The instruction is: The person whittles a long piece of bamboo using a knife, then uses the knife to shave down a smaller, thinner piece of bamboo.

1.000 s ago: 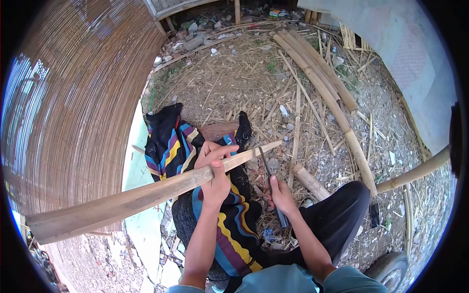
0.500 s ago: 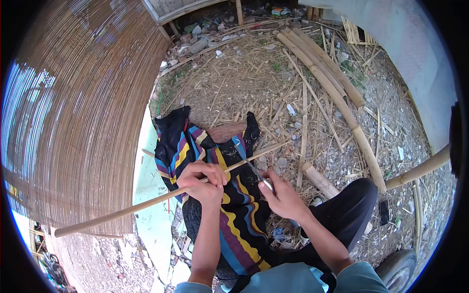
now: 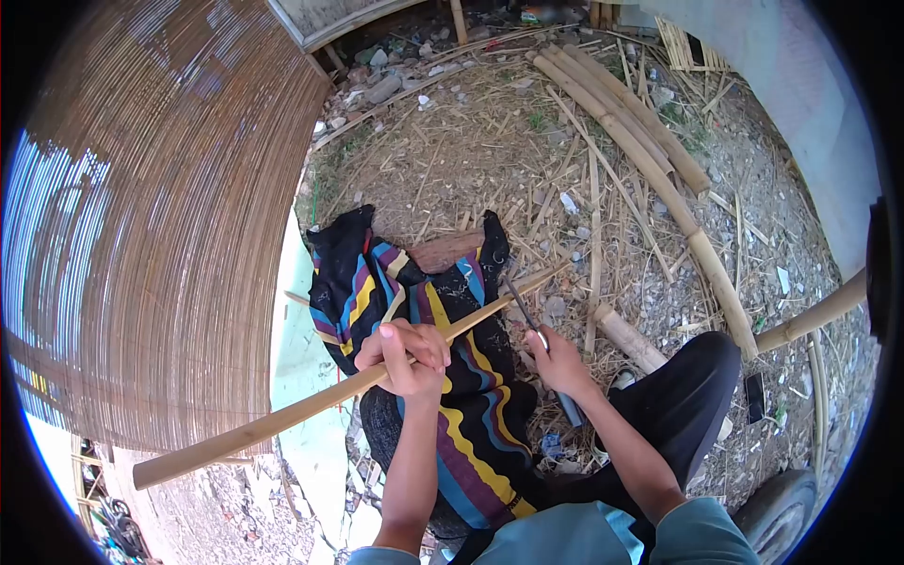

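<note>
– Since the frame one second earlier, what has moved on our workpiece?

– We have rolled the bamboo strip (image 3: 282, 416): its broad face showed then, a narrow side shows now. Compared with the half-second frame, our blade (image 3: 524, 309) crosses it closer to the tapered far end.

– State our grips and the strip's position.

– Our left hand (image 3: 405, 360) is closed round the strip near mid-length, thumb raised. Our right hand (image 3: 562, 365) is closed on the blade's handle. We hold the strip obliquely above the striped cloth (image 3: 464, 457) on our lap, thick end out to our left, tapered end past the cloth's right edge.

– How should it handle?

– We judge it light and stiff, dry rather than slippery, weakest at the thin tip. We rate mid-length as the sound hold, fingers clear of the split edges, which may splinter.

– What can we not verify?

– Our left palm and most of the handle are hidden. We cannot tell whether the blue-grey length (image 3: 571, 410) below our right hand belongs to the tool, or whether the blade is biting.
</note>
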Demonstrator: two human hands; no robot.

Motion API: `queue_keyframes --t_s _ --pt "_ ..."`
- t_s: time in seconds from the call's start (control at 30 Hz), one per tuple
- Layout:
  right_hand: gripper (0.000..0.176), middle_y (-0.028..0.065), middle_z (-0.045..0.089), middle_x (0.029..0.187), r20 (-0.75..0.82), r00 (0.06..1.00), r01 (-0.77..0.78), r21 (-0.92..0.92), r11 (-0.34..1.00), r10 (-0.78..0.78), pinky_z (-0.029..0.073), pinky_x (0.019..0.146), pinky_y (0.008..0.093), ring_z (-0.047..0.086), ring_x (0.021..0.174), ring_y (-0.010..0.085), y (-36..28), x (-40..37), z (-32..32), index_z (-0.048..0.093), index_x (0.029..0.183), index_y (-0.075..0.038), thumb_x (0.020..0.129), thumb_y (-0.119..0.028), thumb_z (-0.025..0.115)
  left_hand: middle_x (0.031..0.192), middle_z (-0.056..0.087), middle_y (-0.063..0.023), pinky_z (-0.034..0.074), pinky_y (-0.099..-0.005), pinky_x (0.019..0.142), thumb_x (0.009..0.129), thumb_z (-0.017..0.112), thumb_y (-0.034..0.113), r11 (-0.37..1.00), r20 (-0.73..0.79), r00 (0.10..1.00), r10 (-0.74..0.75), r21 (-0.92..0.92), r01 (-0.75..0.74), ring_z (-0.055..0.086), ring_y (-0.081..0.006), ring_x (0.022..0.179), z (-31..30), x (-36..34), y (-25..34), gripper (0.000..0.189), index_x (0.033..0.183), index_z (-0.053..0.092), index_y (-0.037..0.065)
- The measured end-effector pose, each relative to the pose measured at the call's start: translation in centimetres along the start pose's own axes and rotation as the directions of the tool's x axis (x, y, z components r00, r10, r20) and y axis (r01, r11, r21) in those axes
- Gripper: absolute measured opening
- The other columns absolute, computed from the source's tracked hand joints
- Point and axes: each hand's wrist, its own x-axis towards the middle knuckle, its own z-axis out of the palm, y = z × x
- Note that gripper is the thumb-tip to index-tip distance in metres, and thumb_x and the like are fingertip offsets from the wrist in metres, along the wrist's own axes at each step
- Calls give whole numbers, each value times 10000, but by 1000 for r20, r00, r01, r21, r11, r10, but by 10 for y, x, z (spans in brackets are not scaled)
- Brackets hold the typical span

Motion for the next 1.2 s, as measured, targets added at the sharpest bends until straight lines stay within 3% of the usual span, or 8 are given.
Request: queue_keyframes --t_s 0.07,0.1,0.2,0.53,0.6,0.77,0.93,1.2 --pt "413 207 578 648 170 941 -329 236 914 294 462 634 430 592 649 387 -26 -4 -4 530 1006 -1 925 -386 407 371 290 -25 268 -232 233 961 330 211 999 -27 1000 3 32 -2 286 -103 236 2 3 -2 463 563 428 -3" --pt "386 176 556 607 99 992 -94 176 980 78 450 622 412 590 613 364 -30 -7 -3 525 965 -11 928 -375 402 371 290 -25 268 -232 233 961 330 211 1000 -20 1000 4 31 -3 286 -103 236 3 5 -2 463 563 428 -3" --pt "340 189 531 578 168 980 61 239 969 -103 436 591 439 573 612 397 -77 -19 -16 505 924 -14 923 -344 424 379 296 -28 258 -234 229 960 335 210 1000 -20 1000 -14 19 14 282 -103 235 6 6 -1 463 558 425 -2" --pt "368 230 572 616 30 983 176 121 977 -181 468 582 474 574 626 436 -71 -13 14 562 922 1 906 -351 455 408 367 -68 305 -248 247 910 391 99 996 -19 998 -66 -66 64 325 -121 252 -2 -1 8 420 504 403 -6" --pt "406 248 593 677 -75 988 -129 85 988 135 476 636 484 585 687 442 -46 -6 22 577 973 12 905 -369 453 397 314 -49 262 -235 235 941 351 155 999 -38 999 -31 15 32 286 -115 236 -5 -1 10 447 521 385 9" --pt "478 295 597 814 -82 965 -247 29 969 248 450 767 476 577 853 445 55 8 14 592 1012 14 917 -411 395 400 320 -45 282 -232 242 936 350 141 1000 100 995 -2 15 1 303 -110 240 7 -8 7 422 536 393 13" --pt "455 252 605 753 -74 961 -246 199 949 265 455 730 463 594 798 422 6 -1 14 580 1025 -12 916 -412 392 394 296 -34 266 -236 232 933 352 142 999 61 998 12 35 -15 287 -104 238 9 -3 4 407 548 388 12" --pt "326 212 537 575 56 987 135 231 964 -151 429 544 473 557 585 419 -87 -16 -12 517 850 -15 911 -330 459 401 303 -42 272 -232 230 936 339 144 1000 112 994 4 26 -6 284 -104 240 9 0 4 404 560 389 6"
